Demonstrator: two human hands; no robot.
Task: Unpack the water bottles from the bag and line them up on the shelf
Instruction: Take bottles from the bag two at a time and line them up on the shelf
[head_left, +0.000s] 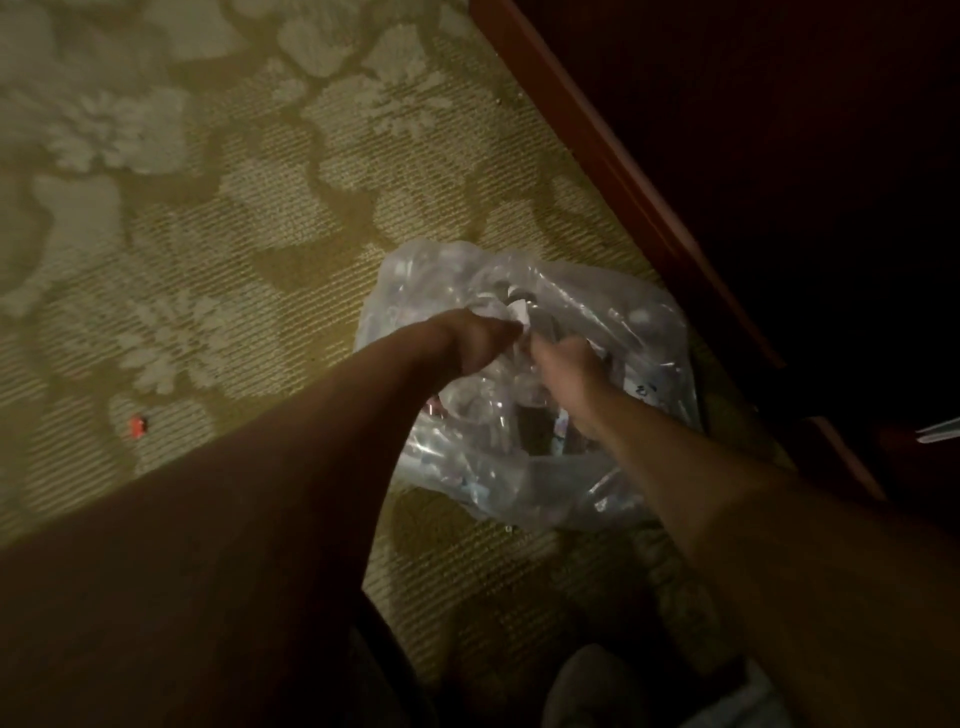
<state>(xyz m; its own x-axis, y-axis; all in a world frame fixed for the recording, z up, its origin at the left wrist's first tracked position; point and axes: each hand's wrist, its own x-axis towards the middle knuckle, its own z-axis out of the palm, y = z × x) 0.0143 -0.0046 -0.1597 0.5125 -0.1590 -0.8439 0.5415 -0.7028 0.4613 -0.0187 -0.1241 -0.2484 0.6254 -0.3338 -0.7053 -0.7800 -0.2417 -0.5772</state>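
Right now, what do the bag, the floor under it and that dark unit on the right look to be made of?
Bag: thin clear plastic film, glossy; it crinkles and shows shapes through it.
Floor: woven carpet, matte, ribbed texture with a pale floral pattern.
Dark unit: probably wood with a smooth reddish-brown finish; the dim light leaves it uncertain.

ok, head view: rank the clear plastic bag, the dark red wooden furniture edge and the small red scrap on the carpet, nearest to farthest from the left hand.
1. Clear plastic bag: the left hand is at its gathered top, fingers curled on the plastic.
2. Dark red wooden furniture edge: beyond the bag, upper right.
3. Small red scrap: far left on the patterned carpet.
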